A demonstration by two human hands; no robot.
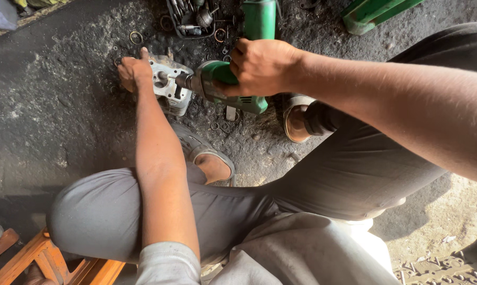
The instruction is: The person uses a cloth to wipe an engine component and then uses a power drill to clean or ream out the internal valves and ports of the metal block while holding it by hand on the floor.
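Cylinder head (168,84) sits on the floor (54,105), steadied by my left hand (133,71); my right hand (262,66) grips the green drill (228,87), bit seated, job looks midway.

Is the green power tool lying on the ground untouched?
No, the right hand grips the green power tool against the metal part that the left hand steadies.
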